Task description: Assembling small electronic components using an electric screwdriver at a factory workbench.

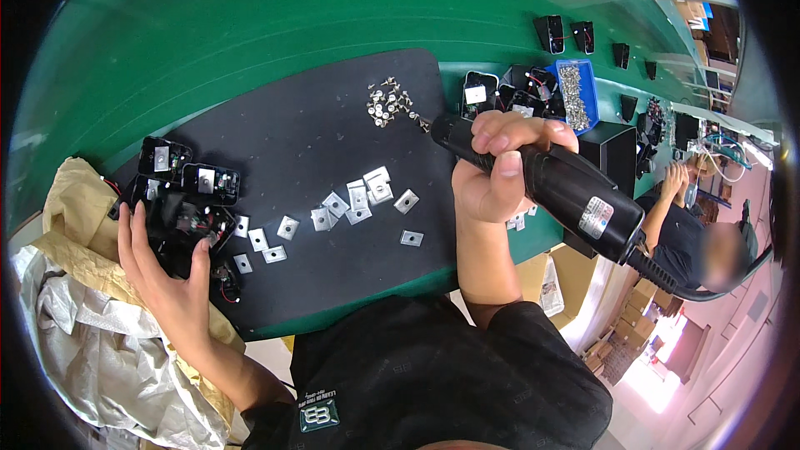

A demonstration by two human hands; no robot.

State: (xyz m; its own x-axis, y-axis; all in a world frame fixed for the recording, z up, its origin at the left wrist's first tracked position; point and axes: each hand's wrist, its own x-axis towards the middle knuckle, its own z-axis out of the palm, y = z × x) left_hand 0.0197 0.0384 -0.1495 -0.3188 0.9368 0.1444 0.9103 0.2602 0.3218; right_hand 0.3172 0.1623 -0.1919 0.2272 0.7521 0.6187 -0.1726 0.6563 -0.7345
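Observation:
My right hand [508,154] is wrapped round a black corded electric screwdriver [575,200], raised over the right part of the dark mat. Its tip points left toward a pile of screws [387,104] on the mat. At the left, my left hand [171,283] has thumb and fingers spread around a cluster of black plastic housings [187,221] with thin wires; whether it touches them I cannot tell. Two upright housings [208,182] behind the cluster hold small metal plates. Loose square metal plates [358,196], each with a hole, lie scattered across the mat's middle.
A blue bin [577,96] of small metal parts stands at the back right beside more black housings [508,96]. Brown paper and a silvery bag [92,308] crowd the left edge. Farther right, another person [700,233] works at the bench. The screwdriver's cord [708,293] runs right.

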